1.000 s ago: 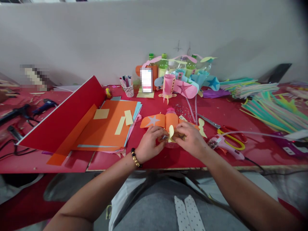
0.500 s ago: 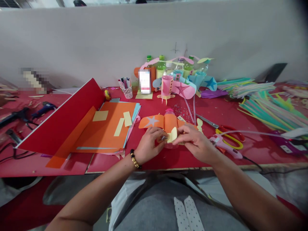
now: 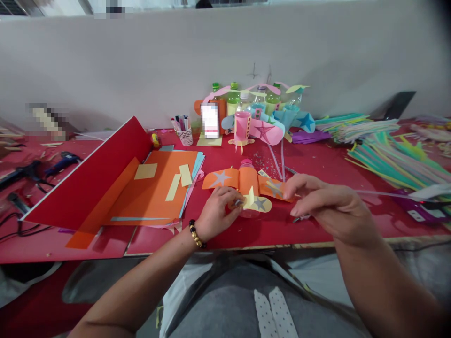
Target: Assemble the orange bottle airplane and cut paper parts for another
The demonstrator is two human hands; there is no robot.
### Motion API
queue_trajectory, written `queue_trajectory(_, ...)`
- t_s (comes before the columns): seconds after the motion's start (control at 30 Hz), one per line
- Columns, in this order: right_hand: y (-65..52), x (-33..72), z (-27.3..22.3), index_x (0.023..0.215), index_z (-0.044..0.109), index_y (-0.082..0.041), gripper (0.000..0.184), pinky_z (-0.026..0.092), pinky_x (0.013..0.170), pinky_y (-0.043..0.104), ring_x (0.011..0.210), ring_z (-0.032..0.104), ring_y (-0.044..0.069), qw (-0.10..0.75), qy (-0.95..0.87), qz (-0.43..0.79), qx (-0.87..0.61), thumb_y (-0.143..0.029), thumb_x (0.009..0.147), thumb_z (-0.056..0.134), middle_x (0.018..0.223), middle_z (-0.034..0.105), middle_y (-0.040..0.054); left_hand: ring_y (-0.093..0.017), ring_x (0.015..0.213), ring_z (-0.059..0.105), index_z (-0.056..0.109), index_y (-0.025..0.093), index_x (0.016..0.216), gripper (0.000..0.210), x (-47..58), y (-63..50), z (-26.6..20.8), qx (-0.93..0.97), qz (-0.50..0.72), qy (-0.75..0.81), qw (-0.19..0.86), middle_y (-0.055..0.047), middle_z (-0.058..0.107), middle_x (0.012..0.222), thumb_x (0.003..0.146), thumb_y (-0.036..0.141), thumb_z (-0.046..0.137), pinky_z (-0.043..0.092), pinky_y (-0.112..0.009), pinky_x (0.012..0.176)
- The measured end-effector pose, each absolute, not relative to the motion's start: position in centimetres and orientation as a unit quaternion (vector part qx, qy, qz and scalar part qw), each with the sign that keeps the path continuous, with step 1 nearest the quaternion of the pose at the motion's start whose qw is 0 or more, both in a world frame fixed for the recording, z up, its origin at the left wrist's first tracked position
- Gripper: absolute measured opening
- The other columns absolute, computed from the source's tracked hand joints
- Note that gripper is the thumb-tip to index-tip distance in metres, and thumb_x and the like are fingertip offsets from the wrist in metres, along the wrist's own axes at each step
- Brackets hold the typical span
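An orange paper-wrapped bottle lies on the red table, with orange paper wings bearing silver stars. At its near end is a yellow paper tail piece with a silver star and an upright yellow fin. My left hand is closed at the left side of this tail, pinching it; the fingertips partly hide the grip. To the right, my right hand is raised and curled around a hot glue gun, whose dark nozzle pokes out below the fingers. The hand hides most of its body.
Orange and blue paper sheets lie left beside a leaning red board. Behind stand a pen cup, a phone and several decorated bottles. Pipe cleaners and a purple box lie right; glue guns far left.
My right hand has left the yellow fin and moved right, onto the glue gun, covering it and the scissors. The tail's silver star now shows. My left hand stays in place.
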State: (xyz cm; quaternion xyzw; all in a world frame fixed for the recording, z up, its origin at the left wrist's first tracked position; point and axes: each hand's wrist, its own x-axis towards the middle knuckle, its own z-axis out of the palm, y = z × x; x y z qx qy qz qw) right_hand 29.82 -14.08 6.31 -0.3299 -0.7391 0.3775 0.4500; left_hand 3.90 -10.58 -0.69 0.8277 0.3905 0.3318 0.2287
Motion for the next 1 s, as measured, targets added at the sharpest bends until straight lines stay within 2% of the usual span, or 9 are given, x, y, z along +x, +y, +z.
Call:
queue_trajectory(0.07,-13.7,30.1,6.2,0.087,0.075,-0.034,0.018,0.053,0.074,0.04,0.09,0.064,0.024,0.491,-0.714,0.362,-0.344,-0.029,0.088,0.058,0.094,0.065,0.0063,-0.02,0.097,0.058,0.064,0.022,0.097,0.014,3.9,-10.6,-0.8,0.827,0.331,0.392,0.231,-0.006,0.064,0.099,0.084,0.02,0.059,0.043,-0.039,0.092)
queue_trajectory(0.13,-13.3,30.2,5.6,0.093,0.073,-0.032,0.015,0.053,0.077,0.039,0.091,0.064,0.024,0.49,-0.716,0.317,-0.383,-0.028,0.087,0.06,0.096,0.067,0.006,-0.021,0.098,0.058,0.064,0.022,0.098,0.014,3.8,-10.6,-0.9,0.825,0.33,0.394,0.233,-0.006,0.064,0.1,0.085,0.02,0.059,0.043,-0.039,0.092)
queue_trajectory(0.33,-13.0,28.2,2.1,0.111,0.067,-0.023,0.032,0.046,0.095,0.044,0.104,0.06,0.022,0.34,-0.844,0.162,-0.381,-0.011,0.089,0.047,0.108,0.069,0.0075,-0.021,0.102,0.057,0.064,0.022,0.099,0.016,3.7,-10.6,-1.0,0.824,0.327,0.401,0.229,-0.006,0.065,0.102,0.084,0.018,0.06,0.042,-0.04,0.095)
queue_trajectory(0.43,-13.3,26.8,0.6,0.12,0.063,-0.017,0.041,0.044,0.097,0.046,0.111,0.054,0.024,0.27,-0.875,0.118,-0.385,-0.005,0.087,0.042,0.12,0.064,0.0105,-0.021,0.102,0.057,0.064,0.022,0.099,0.017,3.7,-10.6,-1.0,0.824,0.326,0.402,0.228,-0.005,0.065,0.102,0.083,0.017,0.059,0.041,-0.04,0.096)
queue_trajectory(0.53,-13.4,26.0,0.0,0.125,0.06,-0.019,0.046,0.044,0.095,0.047,0.113,0.049,0.026,0.221,-0.885,0.091,-0.399,-0.004,0.084,0.044,0.124,0.063,0.0082,-0.021,0.101,0.058,0.065,0.022,0.097,0.016,3.8,-10.6,-1.0,0.825,0.328,0.4,0.228,-0.005,0.066,0.1,0.083,0.017,0.059,0.041,-0.04,0.096)
queue_trajectory(0.67,-13.4,25.7,0.0,0.121,0.063,-0.022,0.044,0.043,0.092,0.047,0.11,0.048,0.027,0.215,-0.885,0.068,-0.407,-0.005,0.084,0.046,0.12,0.065,0.0066,-0.02,0.102,0.058,0.065,0.022,0.097,0.016,3.8,-10.7,-1.1,0.826,0.337,0.393,0.221,-0.004,0.067,0.1,0.084,0.016,0.058,0.042,-0.04,0.095)
queue_trajectory(0.77,-13.7,25.7,-0.2,0.12,0.063,-0.02,0.044,0.042,0.093,0.047,0.112,0.046,0.028,0.214,-0.883,0.051,-0.415,-0.006,0.082,0.047,0.122,0.064,0.0072,-0.02,0.101,0.058,0.065,0.022,0.099,0.017,3.8,-10.9,-1.2,0.827,0.343,0.394,0.207,-0.005,0.068,0.101,0.085,0.017,0.057,0.043,-0.04,0.093)
queue_trajectory(1.0,-15.3,25.0,-1.2,0.122,0.062,-0.013,0.04,0.037,0.1,0.05,0.117,0.042,0.031,0.212,-0.869,-0.009,-0.446,-0.008,0.086,0.046,0.13,0.06,0.0108,-0.022,0.107,0.052,0.065,0.025,0.117,0.033,3.7,-11.7,-1.9,0.854,0.347,0.361,0.138,-0.004,0.066,0.121,0.089,0.013,0.052,0.046,-0.042,0.095)
